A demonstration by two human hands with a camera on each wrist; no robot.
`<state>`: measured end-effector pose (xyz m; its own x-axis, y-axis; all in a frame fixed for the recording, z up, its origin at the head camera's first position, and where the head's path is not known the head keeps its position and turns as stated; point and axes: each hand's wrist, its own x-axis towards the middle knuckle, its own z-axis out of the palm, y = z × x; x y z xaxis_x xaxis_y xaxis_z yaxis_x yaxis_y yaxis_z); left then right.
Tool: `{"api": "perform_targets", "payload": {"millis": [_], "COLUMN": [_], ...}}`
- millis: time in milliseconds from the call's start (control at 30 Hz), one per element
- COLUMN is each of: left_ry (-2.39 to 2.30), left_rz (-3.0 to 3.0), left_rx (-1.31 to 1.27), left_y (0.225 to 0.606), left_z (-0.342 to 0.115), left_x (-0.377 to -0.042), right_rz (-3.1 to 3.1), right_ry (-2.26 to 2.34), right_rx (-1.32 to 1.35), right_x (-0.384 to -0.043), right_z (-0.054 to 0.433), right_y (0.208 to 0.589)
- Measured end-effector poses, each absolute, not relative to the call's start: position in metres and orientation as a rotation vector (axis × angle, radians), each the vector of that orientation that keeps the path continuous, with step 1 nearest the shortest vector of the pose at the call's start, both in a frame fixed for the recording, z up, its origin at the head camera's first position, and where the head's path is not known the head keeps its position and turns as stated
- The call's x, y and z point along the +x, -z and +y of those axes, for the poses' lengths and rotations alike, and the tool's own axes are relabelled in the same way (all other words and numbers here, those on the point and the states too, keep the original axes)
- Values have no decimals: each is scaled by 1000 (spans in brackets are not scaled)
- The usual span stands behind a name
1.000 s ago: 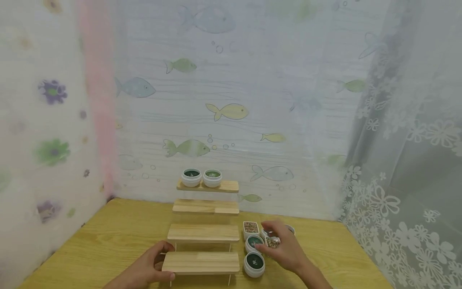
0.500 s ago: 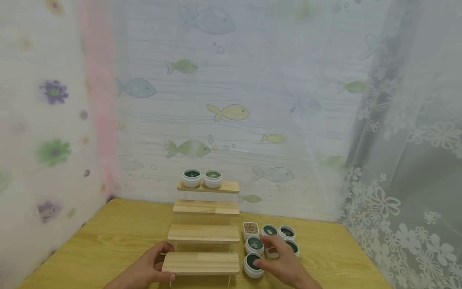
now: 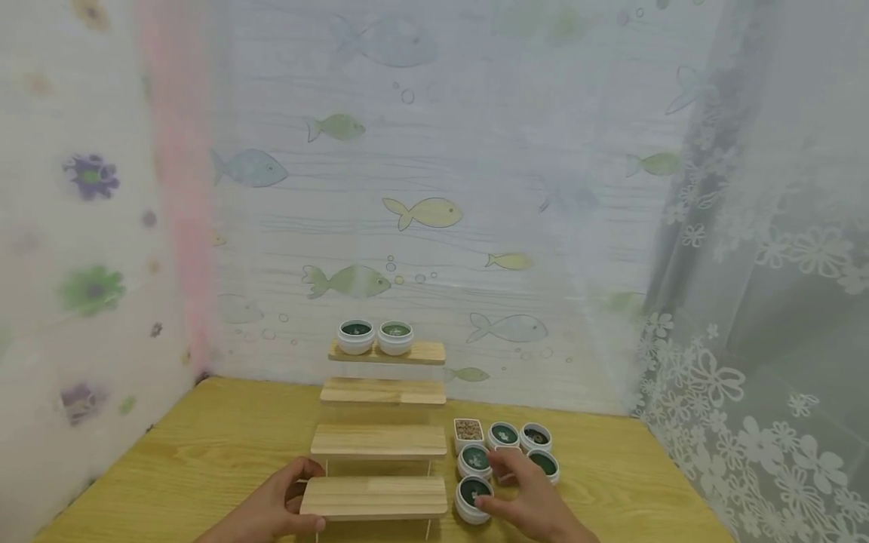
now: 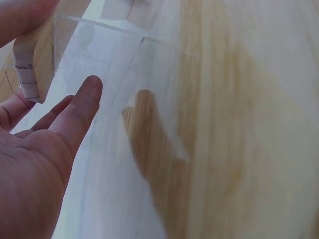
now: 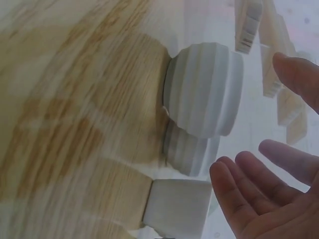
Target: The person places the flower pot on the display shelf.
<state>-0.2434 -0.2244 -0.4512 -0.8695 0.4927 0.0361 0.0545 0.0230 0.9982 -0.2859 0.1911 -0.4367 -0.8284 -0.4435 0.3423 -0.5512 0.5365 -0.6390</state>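
A wooden stand with several stepped boards (image 3: 373,496) on clear supports stands on the table. My left hand (image 3: 268,505) grips the left end of its lowest board, thumb at the front edge and a finger at the back; in the left wrist view the other fingers extend beside the clear support (image 4: 99,45). My right hand (image 3: 536,501) hovers over the small pots right of the stand, thumb overlapping the nearest round white pot (image 3: 474,509). In the right wrist view its fingers (image 5: 274,184) are spread, with a gap to the ribbed white pot (image 5: 204,89). A square white pot (image 5: 179,204) is below.
Two white pots with green tops (image 3: 355,341) sit on the top board. Beyond my right hand are a square pot of brown pebbles (image 3: 468,431) and several round pots (image 3: 536,437). A fish-print curtain (image 3: 421,151) hangs behind the wooden table (image 3: 224,422).
My right hand has moved down toward the nearest round pot, uncovering the round pots at the back right. My left hand keeps its grip on the lowest board.
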Motion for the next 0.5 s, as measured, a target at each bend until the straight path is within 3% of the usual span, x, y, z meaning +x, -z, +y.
{"api": "perform_targets", "payload": {"millis": [500], "left_ry": [-1903], "left_rz": [1997], "left_rx": [560], "left_y": [453], "left_z": [-225], "left_x": [-244], "right_rz": [-2723], "right_ry": [-1059], "right_rx": [862], "right_x": [-288], "right_z": [187], "right_y": [440]}}
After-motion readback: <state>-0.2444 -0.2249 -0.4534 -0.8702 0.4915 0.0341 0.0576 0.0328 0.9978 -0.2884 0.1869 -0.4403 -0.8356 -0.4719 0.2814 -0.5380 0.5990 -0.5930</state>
